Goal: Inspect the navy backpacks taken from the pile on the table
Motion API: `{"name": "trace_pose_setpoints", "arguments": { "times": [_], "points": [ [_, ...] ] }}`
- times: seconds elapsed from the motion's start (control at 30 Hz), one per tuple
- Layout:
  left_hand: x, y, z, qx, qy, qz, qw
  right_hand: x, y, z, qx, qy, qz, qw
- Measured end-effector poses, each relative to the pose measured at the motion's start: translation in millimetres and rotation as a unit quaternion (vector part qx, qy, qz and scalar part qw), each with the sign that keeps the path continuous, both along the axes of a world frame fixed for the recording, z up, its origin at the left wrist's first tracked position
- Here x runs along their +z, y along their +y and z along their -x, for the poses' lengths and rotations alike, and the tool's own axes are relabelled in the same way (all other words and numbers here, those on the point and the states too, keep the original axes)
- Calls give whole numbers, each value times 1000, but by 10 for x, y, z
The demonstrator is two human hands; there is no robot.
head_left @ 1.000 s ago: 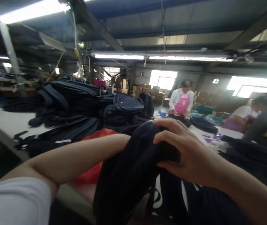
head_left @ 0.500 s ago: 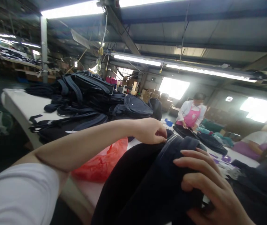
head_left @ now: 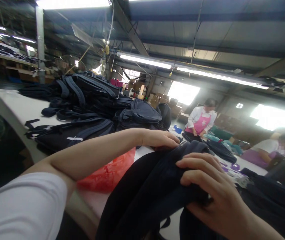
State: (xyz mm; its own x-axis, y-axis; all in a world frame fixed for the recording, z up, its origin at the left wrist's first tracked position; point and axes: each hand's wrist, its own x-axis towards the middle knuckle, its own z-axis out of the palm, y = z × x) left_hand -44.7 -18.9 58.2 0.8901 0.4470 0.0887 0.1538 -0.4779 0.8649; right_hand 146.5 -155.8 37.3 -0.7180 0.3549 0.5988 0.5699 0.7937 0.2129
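Squeezing a soft, dark blue cloth bag (head_left: 152,183), the right hand (head_left: 221,190) is near the left hand (head_left: 161,138), which touches its top, grip hidden.

Workshop interior, metal-beamed ceiling (head_left: 232,33), tube lights (head_left: 146,61) lit.
Far wall (head_left: 214,90): two bright windows (head_left: 183,92); stacked cartons (head_left: 163,99) beyond white table's (head_left: 12,100) far edge.

Left table end (head_left: 12,105): bare strip
Backpack pile (head_left: 94,96): blocks far side
Dark bag (head_left: 144,193): fills near centre
Left forearm (head_left: 94,148): spans red plastic (head_left: 107,173)
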Motion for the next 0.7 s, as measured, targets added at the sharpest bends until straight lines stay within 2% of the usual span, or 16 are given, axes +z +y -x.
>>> {"name": "trace_pose_setpoints", "arguments": {
  "times": [0.1, 0.2, 0.3, 0.4, 0.53, 0.6, 0.7],
  "points": [
    [-5, -2, 41, -8, -8, 33, 999, 20, 11, 8, -11, -4, 1, 1000],
    [-4, -39, 92, 1, -2, -9, 1000, 63, 15, -14, -42, -18, 9, 999],
    [28, -89, 132, 7, -3, -154, 988, 121, 55, -19, -60, -39, 14, 997],
    [55, -152, 167, 23, 9, -304, 952, 144, 135, -16, -49, -46, -2, 998],
    [5, -230, 240, 86, -6, -422, 902, 86, 211, -60, -38, -56, -43, 997],
    [-37, -245, 286, 92, -10, -418, 904, 55, 214, -87, -32, -63, -65, 995],
    [-60, -245, 338, 86, 12, -352, 932, 69, 212, -80, -21, -58, -78, 995]
  ]
}}
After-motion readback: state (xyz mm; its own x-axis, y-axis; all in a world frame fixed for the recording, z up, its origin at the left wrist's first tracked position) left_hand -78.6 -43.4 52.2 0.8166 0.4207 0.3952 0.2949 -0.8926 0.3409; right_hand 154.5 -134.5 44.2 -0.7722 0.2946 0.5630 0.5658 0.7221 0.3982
